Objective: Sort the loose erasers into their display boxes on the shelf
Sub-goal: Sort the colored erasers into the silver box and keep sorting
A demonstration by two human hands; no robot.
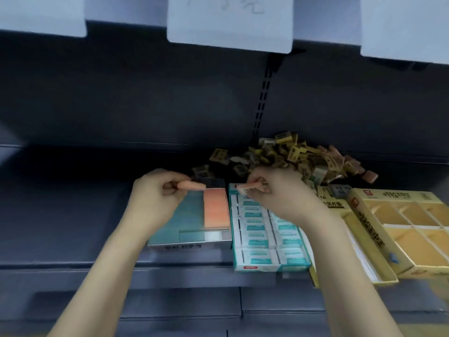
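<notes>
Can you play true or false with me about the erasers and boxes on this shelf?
1. Each hand holds an orange eraser. True: the left hand pinches one, the right hand another.
2. The yellow box is packed full. False: its compartments look empty.
3. The loose eraser pile lies behind the boxes. True.
4. The white and teal box is empty. False: it holds rows of wrapped erasers.
5. The grey box stands right of the yellow box. False: it stands left of it.
</notes>
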